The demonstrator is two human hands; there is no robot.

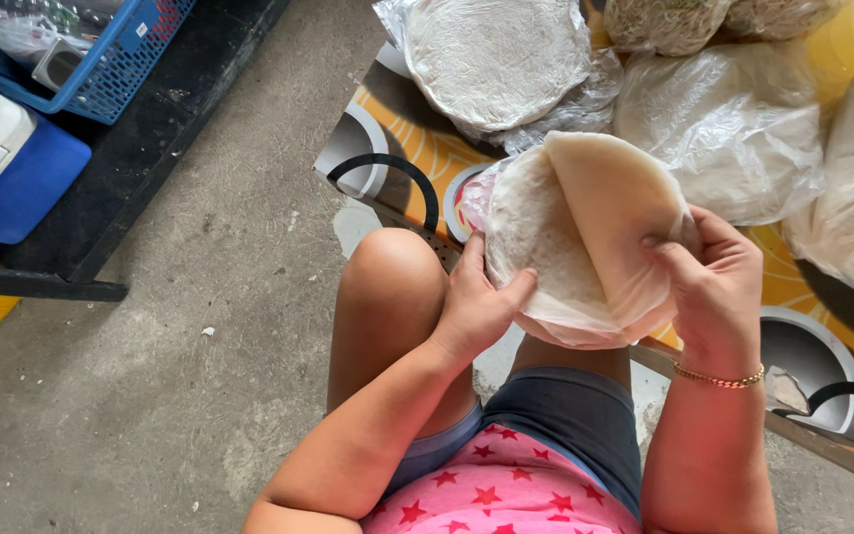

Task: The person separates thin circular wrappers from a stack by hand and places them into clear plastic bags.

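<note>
Pink star-print shirt (506,494) and bare knee (392,272) sit nearest, and just beyond them the left hand (476,307) cups the near-left edge of a stack of thin white wrappers (536,237) at the table's (417,148) near edge. Her right hand (709,282) pinches one sheet (610,198), peeled up and folded leftward. Peeling slowly from the rim while the left hand steadies the stack should avoid tears, I'd judge; bagged wrappers (496,54) lie farther off.
</note>
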